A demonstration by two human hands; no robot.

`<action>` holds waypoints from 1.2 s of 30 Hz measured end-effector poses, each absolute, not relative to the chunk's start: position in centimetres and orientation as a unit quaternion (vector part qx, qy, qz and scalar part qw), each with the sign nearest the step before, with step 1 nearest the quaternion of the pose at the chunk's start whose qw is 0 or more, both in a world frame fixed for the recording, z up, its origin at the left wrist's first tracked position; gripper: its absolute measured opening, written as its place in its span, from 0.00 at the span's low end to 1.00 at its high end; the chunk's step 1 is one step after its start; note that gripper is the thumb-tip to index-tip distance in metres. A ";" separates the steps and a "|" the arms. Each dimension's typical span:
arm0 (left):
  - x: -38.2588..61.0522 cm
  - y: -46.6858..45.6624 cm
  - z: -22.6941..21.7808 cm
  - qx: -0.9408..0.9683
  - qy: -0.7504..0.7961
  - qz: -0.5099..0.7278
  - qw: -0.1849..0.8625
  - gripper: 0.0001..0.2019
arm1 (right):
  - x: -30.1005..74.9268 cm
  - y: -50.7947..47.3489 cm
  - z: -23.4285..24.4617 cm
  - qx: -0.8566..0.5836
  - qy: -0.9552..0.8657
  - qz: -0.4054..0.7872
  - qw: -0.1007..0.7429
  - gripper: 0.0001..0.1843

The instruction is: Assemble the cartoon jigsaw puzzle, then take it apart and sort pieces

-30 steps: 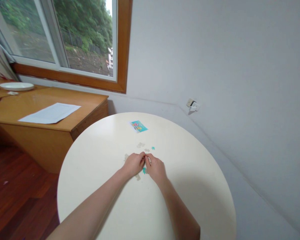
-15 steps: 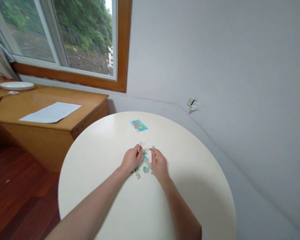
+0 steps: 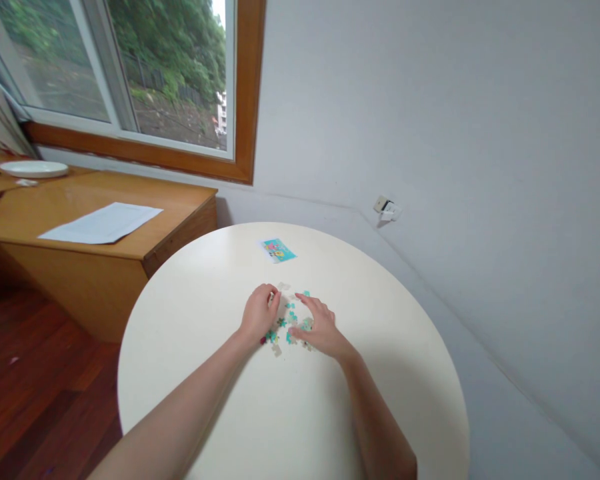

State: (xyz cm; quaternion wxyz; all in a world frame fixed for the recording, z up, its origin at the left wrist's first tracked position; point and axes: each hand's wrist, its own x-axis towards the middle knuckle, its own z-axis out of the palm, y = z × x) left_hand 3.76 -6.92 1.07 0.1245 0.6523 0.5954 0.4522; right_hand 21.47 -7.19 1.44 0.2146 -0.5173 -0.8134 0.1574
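Observation:
Several small puzzle pieces point(image 3: 286, 325), teal and beige, lie scattered in the middle of a round cream table point(image 3: 190, 320). My left hand point(image 3: 259, 315) rests at their left edge with fingers curled, pinched on a small pale piece near its fingertips. My right hand point(image 3: 319, 325) lies flat over the right side of the pieces, fingers stretched out and spread. A small teal picture card point(image 3: 277, 251) lies farther back on the table, apart from both hands.
A wooden desk point(image 3: 95, 267) stands at the left with a white sheet of paper point(image 3: 101, 223) and a white plate point(image 3: 33, 169). Behind it is a window point(image 3: 130, 73). A grey wall with a socket point(image 3: 386, 208) runs along the right. Dark wood floor lies at the lower left.
My hands, pressed together over the pieces a second ago, have parted. The pieces now lie spread between them, and my right hand has opened flat over them.

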 end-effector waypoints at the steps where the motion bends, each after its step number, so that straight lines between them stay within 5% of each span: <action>1: 3.7 -6.9 1.0 0.653 0.597 0.452 0.115 0.09 | 21.7 -7.4 1.5 -0.504 -0.831 0.167 0.165 0.44; 4: 3.6 -6.8 0.9 0.656 0.603 0.445 0.094 0.09 | 21.9 -7.7 1.3 -0.482 -0.853 0.179 0.089 0.49; 10: 3.5 -6.8 0.9 0.653 0.612 0.440 0.069 0.09 | 21.2 -7.1 0.0 -0.535 -0.807 0.155 0.195 0.21; 18: 3.6 -6.9 1.0 0.662 0.612 0.425 0.081 0.08 | 21.0 -6.5 -0.7 -0.526 -0.803 0.089 0.265 0.08; 36: 3.6 -7.0 1.1 0.655 0.622 0.420 0.083 0.08 | 21.5 -6.3 0.6 -0.576 -0.580 0.216 0.534 0.23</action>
